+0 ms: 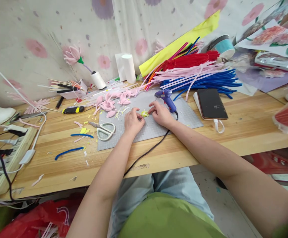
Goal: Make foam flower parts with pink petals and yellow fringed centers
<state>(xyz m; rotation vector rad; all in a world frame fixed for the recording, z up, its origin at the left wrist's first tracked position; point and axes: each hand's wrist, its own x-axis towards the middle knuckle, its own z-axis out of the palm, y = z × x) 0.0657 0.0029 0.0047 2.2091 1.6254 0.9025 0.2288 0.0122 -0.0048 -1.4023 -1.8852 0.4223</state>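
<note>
Over the grey cutting mat (156, 130), my left hand (133, 121) has its fingers bent together beside a small yellow-green tuft (144, 113). My right hand (160, 114) curves in from the other side, its fingertips at the tuft's right edge. What exactly each hand's fingertips pinch is too small to tell. A purple glue gun (167, 99) lies just behind my right hand. Pink petal shapes (108, 105) and thin pale strands (121, 113) lie behind and left of my left hand. Scissors with pale handles (106, 131) rest at the mat's left edge.
Bundles of blue (203, 81), pink and red (191, 61) pipe cleaners lie at the back. A phone (212, 103) is on the right. At the left are a yellow-black cutter (73, 110) and a power strip (12, 155). A black cable (150, 150) crosses the mat's front.
</note>
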